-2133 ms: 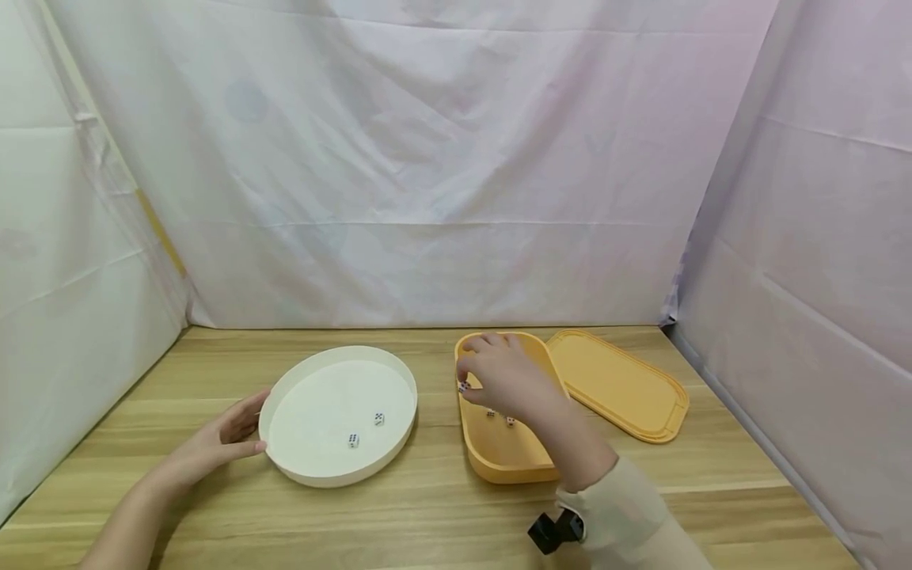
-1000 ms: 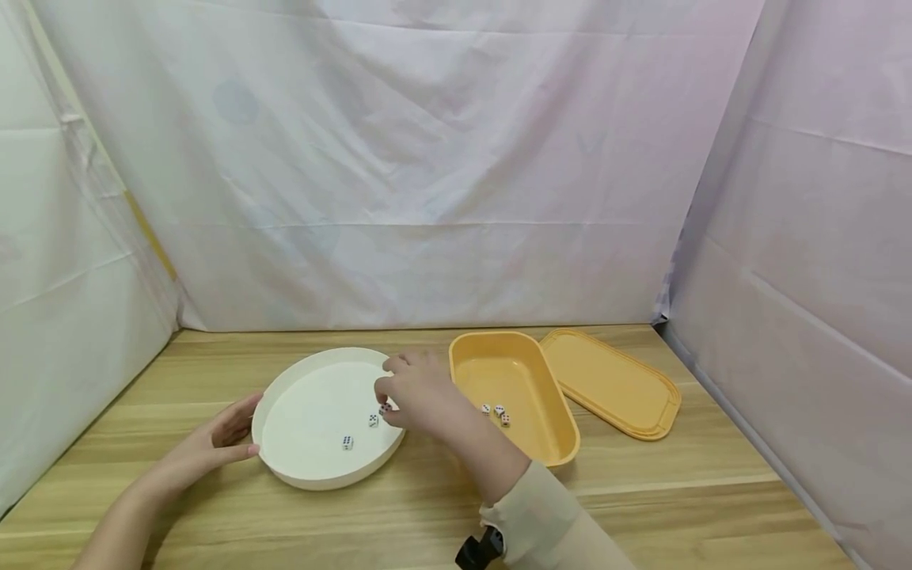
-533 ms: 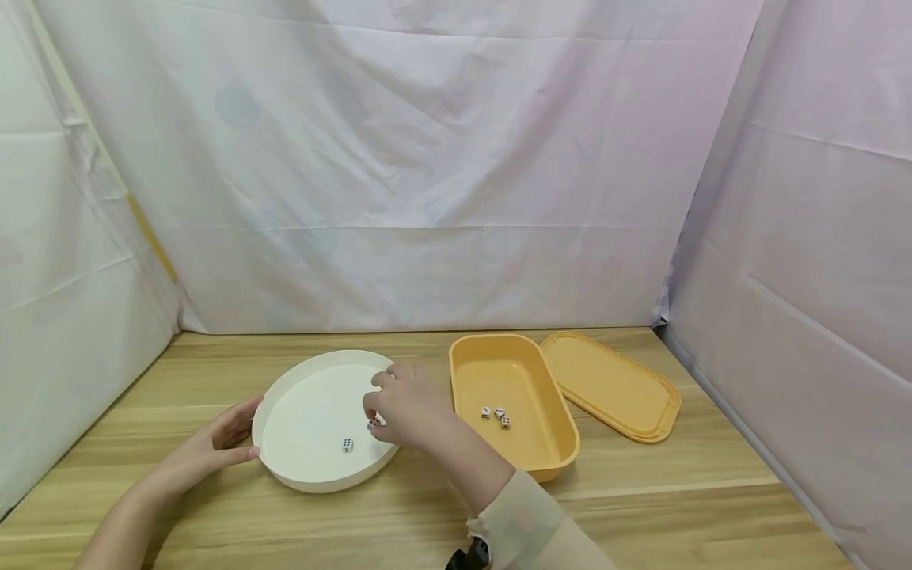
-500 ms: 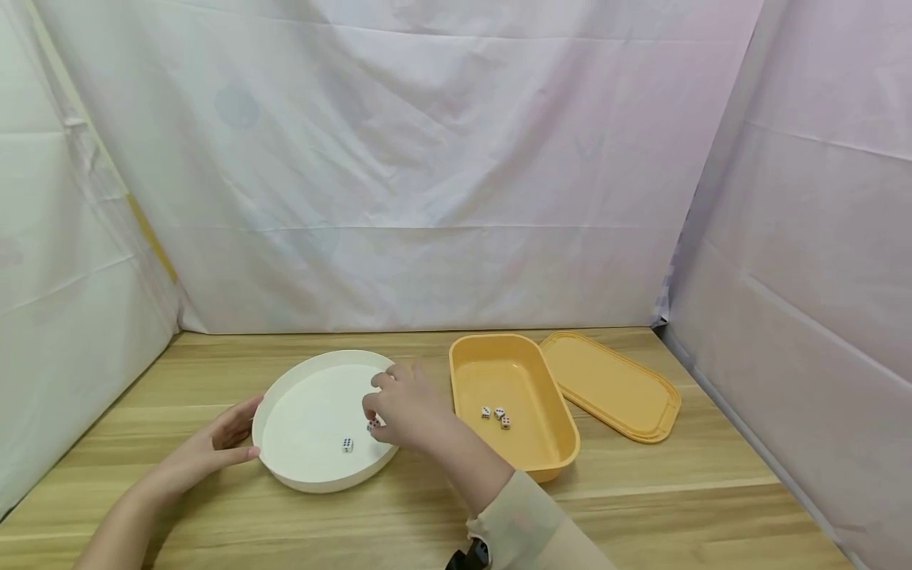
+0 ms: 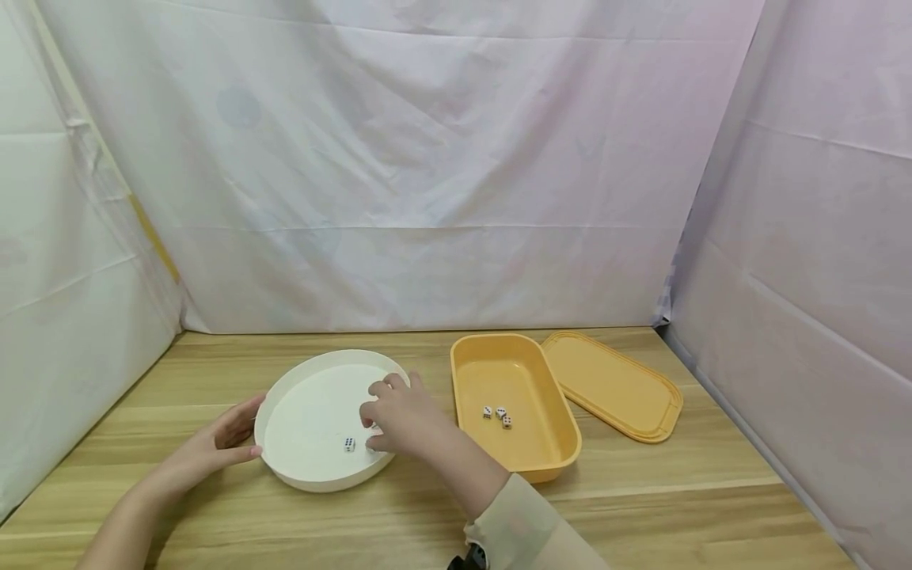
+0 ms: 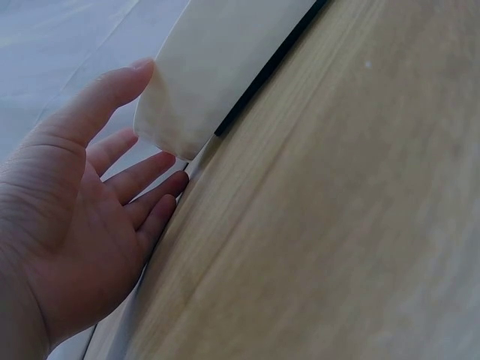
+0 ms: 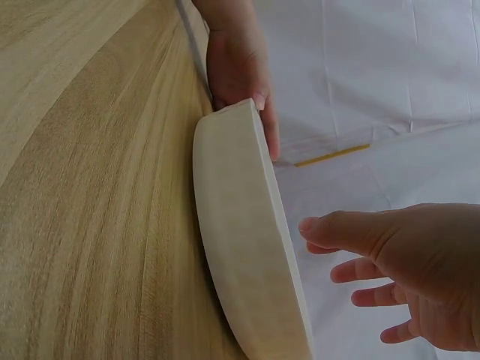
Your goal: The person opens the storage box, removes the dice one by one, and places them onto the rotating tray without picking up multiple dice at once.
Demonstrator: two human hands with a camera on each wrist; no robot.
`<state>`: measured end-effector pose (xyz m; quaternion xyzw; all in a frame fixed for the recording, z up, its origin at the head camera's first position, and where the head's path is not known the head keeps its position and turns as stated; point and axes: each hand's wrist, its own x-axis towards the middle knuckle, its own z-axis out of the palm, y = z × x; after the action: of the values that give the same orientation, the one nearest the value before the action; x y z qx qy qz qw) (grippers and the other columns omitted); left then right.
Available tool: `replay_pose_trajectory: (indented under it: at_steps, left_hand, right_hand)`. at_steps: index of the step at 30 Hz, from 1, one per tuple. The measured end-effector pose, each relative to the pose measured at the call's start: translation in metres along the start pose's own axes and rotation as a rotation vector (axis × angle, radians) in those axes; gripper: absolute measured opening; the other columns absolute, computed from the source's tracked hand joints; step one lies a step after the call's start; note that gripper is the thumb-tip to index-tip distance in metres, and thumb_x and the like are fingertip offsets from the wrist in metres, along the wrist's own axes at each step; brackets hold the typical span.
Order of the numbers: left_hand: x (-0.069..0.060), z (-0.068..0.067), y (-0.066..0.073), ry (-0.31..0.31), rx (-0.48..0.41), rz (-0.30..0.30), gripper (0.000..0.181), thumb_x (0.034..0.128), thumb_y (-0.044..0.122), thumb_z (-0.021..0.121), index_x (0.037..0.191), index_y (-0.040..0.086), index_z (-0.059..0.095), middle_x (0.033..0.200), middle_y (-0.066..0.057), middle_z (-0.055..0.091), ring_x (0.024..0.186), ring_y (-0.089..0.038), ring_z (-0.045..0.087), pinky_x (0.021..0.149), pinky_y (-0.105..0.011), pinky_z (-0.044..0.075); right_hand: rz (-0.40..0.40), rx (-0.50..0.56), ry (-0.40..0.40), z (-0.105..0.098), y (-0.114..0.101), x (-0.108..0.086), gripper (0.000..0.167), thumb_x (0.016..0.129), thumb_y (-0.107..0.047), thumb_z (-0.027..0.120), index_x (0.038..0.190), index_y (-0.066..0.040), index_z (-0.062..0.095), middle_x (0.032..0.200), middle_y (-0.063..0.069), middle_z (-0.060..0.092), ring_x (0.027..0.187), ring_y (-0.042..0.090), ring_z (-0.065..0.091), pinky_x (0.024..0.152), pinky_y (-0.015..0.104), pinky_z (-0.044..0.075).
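Note:
A round white tray (image 5: 313, 412) lies on the left of the table, and a white die (image 5: 349, 445) with blue dots shows inside it. My left hand (image 5: 217, 443) touches the tray's left side, thumb at the rim and fingers extended below it in the left wrist view. Over the tray's right part hovers my right hand (image 5: 406, 416), thumb and fingers apart and loosely bent. Something small and whitish shows between them, mostly hidden by the fingers. Inside the yellow box (image 5: 516, 459) to the right sit three white dice (image 5: 501, 413), close together.
A flat yellow lid (image 5: 616, 388) lies behind and right of the box, next to its edge. White cloth (image 5: 427, 174) hangs behind the wooden table (image 5: 641, 507) and along both sides. A black device (image 5: 470, 558) sits at the right wrist.
My right hand moved from the yellow box to the white tray with a die between its fingers. Since half a second ago, its thumb and fingers have parted. My left hand stays at the rim.

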<state>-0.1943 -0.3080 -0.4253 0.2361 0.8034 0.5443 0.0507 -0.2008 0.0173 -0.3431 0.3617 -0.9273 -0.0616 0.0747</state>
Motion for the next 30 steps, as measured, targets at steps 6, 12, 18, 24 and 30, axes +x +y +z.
replay_pose_trajectory:
  at_steps: [6,12,18,24,30]
  left_hand:
    - [0.000,0.000,0.000,0.003,0.004,-0.005,0.072,0.0917,0.001,0.061,0.149,-0.004,0.019,0.148,-0.025,0.028,0.120,0.009,0.040,0.092,-0.011,0.035]
    - [0.000,0.001,0.002,0.006,0.013,-0.016,0.072,0.0917,0.002,0.061,0.149,-0.005,0.019,0.147,-0.031,0.025,0.119,0.010,0.039,0.092,-0.010,0.035]
    - [-0.001,0.001,0.001,0.002,0.010,-0.020,0.073,0.0917,0.003,0.062,0.149,-0.004,0.018,0.147,-0.035,0.021,0.119,0.010,0.039,0.092,-0.010,0.035]
    - [0.000,0.001,0.000,0.011,0.025,-0.014,0.072,0.0912,0.002,0.062,0.149,-0.006,0.019,0.146,-0.035,0.023,0.118,0.010,0.040,0.092,-0.010,0.035]
    - [0.001,0.001,0.000,0.012,0.027,-0.007,0.072,0.0911,0.002,0.062,0.149,-0.006,0.019,0.146,-0.032,0.025,0.118,0.010,0.040,0.092,-0.010,0.035]
  right_hand:
    - [0.011,-0.002,-0.020,-0.001,0.001,-0.002,0.019,0.084,-0.046,0.071,0.099,-0.034,0.069,0.122,-0.007,0.056,0.118,0.017,0.045,0.098,0.044,0.034]
    - [0.007,0.018,-0.006,-0.005,0.006,-0.006,0.020,0.083,-0.044,0.072,0.099,-0.032,0.070,0.126,-0.003,0.056,0.119,0.020,0.044,0.098,0.046,0.034]
    - [0.023,0.051,0.003,-0.010,0.010,-0.012,0.021,0.083,-0.042,0.073,0.101,-0.031,0.070,0.127,-0.001,0.055,0.121,0.022,0.043,0.102,0.050,0.032]
    - [0.036,0.063,0.029,-0.012,0.016,-0.017,0.022,0.083,-0.039,0.074,0.103,-0.030,0.070,0.129,0.000,0.055,0.124,0.024,0.043,0.104,0.052,0.030]
    - [0.030,0.051,0.074,-0.016,0.024,-0.025,0.023,0.082,-0.038,0.075,0.103,-0.029,0.071,0.126,0.000,0.056,0.121,0.023,0.045,0.102,0.046,0.032]
